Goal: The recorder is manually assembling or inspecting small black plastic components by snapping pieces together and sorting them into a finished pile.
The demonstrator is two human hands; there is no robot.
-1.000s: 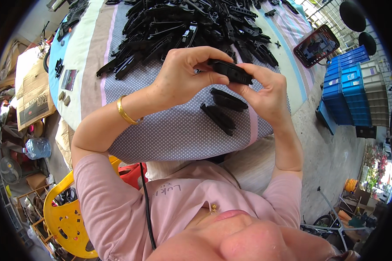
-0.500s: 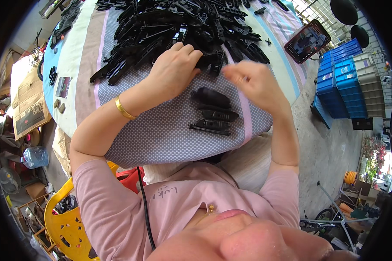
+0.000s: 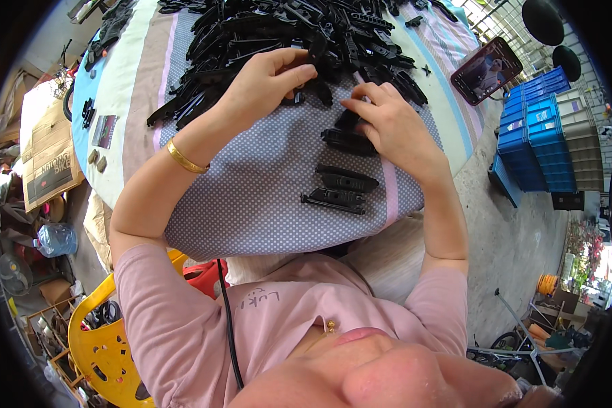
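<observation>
Black parts [image 3: 347, 182] lie at seven o'clock from the right hand [image 3: 392, 126], fingers curled over another, can't tell if gripping; left hand [image 3: 272, 80] pinches a dark piece [image 3: 317, 49] at its two o'clock, heaped pile [image 3: 251, 41] at twelve!

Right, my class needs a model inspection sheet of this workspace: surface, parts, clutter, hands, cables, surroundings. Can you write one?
Surface: striped tablecloth with a dotted panel.
Parts: heap of black parts at the far side; loose black parts nearer.
Clutter: card and brown lumps at left, phone at right.
Hands: left hand at the heap, apparently holding a black part; right hand at a loose part, grip unclear.
Cables: dark cable down the shirt front.
Surroundings: yellow chair, blue crates.
</observation>
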